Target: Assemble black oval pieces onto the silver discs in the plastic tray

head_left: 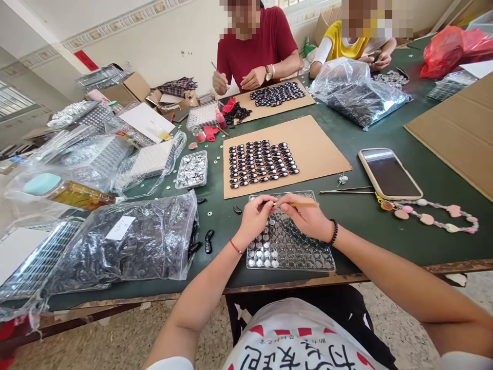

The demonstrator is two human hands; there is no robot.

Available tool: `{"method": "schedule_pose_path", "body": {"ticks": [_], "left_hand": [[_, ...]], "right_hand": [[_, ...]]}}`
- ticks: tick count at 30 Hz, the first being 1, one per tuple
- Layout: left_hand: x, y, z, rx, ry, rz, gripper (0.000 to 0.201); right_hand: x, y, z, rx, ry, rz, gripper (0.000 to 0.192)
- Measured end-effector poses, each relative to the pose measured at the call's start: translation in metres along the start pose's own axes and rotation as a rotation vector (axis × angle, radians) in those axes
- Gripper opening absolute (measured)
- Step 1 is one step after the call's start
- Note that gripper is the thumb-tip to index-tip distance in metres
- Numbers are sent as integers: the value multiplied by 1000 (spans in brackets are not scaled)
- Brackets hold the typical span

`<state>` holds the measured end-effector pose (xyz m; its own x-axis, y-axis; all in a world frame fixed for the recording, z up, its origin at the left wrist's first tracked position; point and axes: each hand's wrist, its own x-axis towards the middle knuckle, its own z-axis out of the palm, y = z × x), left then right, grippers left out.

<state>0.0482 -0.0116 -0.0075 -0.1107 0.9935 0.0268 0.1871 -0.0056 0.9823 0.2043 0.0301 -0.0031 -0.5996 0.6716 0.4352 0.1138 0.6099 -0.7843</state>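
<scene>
My left hand is closed in a pinch over the clear plastic tray; whatever sits between its fingertips is too small to make out. Fingertips nearly touching it, my right hand grips a slim tan stick, which points toward the left fingers. Below both hands, the tray has rows of round cells, with silver discs in those on its left side. Just beyond lies a cardboard sheet bearing rows of small black pieces with silver-white ovals.
Left are a bag of black pieces, a box of silver discs and a lidded jar. A phone with a beaded strap and tweezers lie right. Across the table, two people work near another cardboard sheet and a clear bag.
</scene>
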Motion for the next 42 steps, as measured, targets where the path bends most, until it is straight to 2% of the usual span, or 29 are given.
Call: {"method": "schedule_pose_path", "body": {"ticks": [4, 6, 8, 10, 12, 14, 19, 22, 24, 27, 32, 36, 42], "left_hand": [[1, -1, 0, -65, 22, -33, 19], [2, -1, 0, -79, 42, -53, 19], [3, -1, 0, -97, 73, -72, 18], [4, 0, 0, -112, 91, -84, 19], [3, 2, 0, -119, 72, -95, 21], [1, 5, 1, -127, 22, -110, 24], [-2, 5, 4, -187, -94, -126, 33], [-2, 1, 5, -218, -154, -125, 35], [-2, -1, 5, -229, -182, -122, 35], [-2, -1, 4, -233, -192, -115, 35], [-3, 2, 4, -220, -190, -114, 37], [-3, 1, 3, -195, -183, -110, 40], [-4, 1, 4, -163, -171, -88, 39]], "right_hand": [[5, 1, -2, 555, 61, 316, 30], [8, 1, -6, 782, 108, 425, 30], [10, 0, -10, 901, 165, 473, 30], [11, -1, -13, 933, 212, 461, 33], [11, 0, -13, 875, 241, 439, 37], [10, 2, -11, 740, 213, 447, 36], [8, 8, -2, 271, 3, 379, 21], [8, 7, -1, 194, -115, 351, 19], [8, 6, -1, 160, -146, 355, 20], [9, 5, -2, 42, -127, 332, 17], [7, 4, -4, -155, -113, 179, 8], [6, 4, -4, -193, -97, 138, 8], [8, 3, -6, -149, -45, 180, 9]]}}
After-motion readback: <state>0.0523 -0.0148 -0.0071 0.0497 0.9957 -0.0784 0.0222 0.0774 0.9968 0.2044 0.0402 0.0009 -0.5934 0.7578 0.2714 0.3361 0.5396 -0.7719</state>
